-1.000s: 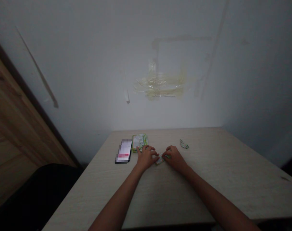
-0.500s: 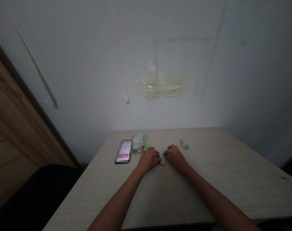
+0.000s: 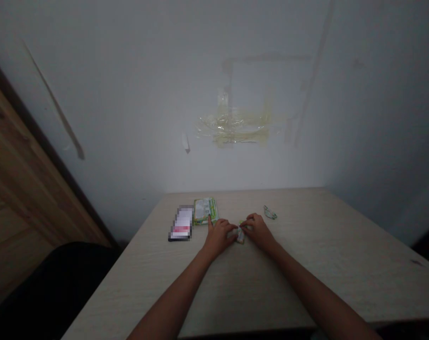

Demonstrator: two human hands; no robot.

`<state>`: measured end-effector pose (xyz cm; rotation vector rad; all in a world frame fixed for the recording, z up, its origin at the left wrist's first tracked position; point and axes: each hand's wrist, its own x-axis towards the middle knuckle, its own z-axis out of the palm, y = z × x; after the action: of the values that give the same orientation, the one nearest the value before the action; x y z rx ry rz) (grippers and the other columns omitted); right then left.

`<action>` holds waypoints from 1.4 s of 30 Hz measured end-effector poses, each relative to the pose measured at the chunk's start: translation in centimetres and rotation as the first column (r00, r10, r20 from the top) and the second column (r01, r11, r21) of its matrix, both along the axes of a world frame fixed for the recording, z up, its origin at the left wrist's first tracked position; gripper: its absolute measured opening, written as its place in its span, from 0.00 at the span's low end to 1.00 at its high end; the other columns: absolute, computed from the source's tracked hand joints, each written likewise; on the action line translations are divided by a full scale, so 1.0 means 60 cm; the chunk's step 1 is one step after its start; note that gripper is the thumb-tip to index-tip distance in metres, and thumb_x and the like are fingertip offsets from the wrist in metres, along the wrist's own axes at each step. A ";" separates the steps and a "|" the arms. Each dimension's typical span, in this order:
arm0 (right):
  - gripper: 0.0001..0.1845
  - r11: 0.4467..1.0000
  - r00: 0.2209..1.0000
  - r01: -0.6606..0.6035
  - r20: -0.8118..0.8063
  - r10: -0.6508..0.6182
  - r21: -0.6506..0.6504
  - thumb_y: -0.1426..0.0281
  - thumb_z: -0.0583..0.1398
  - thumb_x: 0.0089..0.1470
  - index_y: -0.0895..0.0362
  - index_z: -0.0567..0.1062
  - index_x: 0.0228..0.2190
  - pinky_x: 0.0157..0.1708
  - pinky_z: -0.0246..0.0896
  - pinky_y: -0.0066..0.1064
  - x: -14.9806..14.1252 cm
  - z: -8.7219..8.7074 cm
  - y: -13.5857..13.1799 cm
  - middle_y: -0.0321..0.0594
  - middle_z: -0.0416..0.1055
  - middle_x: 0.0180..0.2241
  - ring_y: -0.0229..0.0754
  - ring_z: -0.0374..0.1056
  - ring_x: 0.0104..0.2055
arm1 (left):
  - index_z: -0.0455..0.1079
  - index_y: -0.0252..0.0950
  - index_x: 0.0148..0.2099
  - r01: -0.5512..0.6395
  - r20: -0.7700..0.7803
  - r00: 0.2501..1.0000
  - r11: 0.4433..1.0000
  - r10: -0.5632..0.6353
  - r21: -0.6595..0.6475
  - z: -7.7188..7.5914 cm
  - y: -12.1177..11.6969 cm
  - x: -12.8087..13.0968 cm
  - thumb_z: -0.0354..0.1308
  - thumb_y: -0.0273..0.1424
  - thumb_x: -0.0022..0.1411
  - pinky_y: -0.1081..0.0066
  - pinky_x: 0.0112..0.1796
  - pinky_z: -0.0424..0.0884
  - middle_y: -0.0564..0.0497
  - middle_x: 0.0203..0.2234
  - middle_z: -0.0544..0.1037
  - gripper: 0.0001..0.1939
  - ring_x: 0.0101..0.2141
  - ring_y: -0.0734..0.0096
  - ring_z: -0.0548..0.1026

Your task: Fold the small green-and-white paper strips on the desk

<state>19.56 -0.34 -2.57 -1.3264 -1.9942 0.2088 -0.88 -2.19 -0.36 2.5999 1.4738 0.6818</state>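
Observation:
My left hand and my right hand meet near the far middle of a pale wooden table. Together they pinch a small green and white wrapper, each hand with curled fingers on one end of it. The wrapper is held just above the table top, mostly hidden by my fingers. Just behind my left hand lies a flat green packet. To the right, a small torn green scrap lies apart from my right hand.
A phone with a lit screen lies left of the green packet. The table butts against a white wall with tape residue. A wooden panel stands at the left, a dark seat below it.
My hands have drawn slightly closer together and the wrapper between them has turned more upright. Everything else on the table stays where it was.

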 end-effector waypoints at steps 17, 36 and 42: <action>0.05 0.996 0.991 -0.092 -0.102 0.091 -0.009 0.69 0.65 0.50 0.50 0.83 0.31 0.52 0.60 0.41 0.013 -0.007 0.000 0.43 0.73 0.43 0.47 0.66 0.48 | 0.78 0.50 0.41 -0.049 -0.005 0.999 0.998 0.049 0.039 0.006 -0.011 0.003 0.61 0.41 0.60 0.37 0.60 0.28 0.52 0.37 0.78 0.08 0.50 0.59 0.68; 0.08 0.996 0.997 0.065 -0.036 -0.067 -0.053 0.66 0.65 0.51 0.54 0.84 0.34 0.55 0.57 0.41 -0.001 -0.011 0.013 0.50 0.70 0.47 0.50 0.62 0.52 | 0.78 0.50 0.41 -0.037 0.009 0.999 0.999 0.036 0.032 0.003 -0.008 0.002 0.62 0.40 0.59 0.32 0.58 0.28 0.53 0.38 0.78 0.08 0.50 0.58 0.69; 0.12 0.990 0.995 0.104 0.007 -0.104 -0.097 0.64 0.62 0.55 0.53 0.83 0.39 0.57 0.54 0.39 -0.004 -0.007 0.017 0.49 0.68 0.50 0.50 0.61 0.54 | 0.78 0.50 0.42 -0.048 -0.015 0.999 0.999 0.048 0.019 0.003 -0.008 0.001 0.62 0.40 0.59 0.32 0.58 0.29 0.52 0.39 0.79 0.08 0.51 0.58 0.68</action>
<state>19.33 0.68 -2.98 -1.4883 -1.9313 0.2580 -0.80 -2.66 -0.16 2.5966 1.5468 0.6851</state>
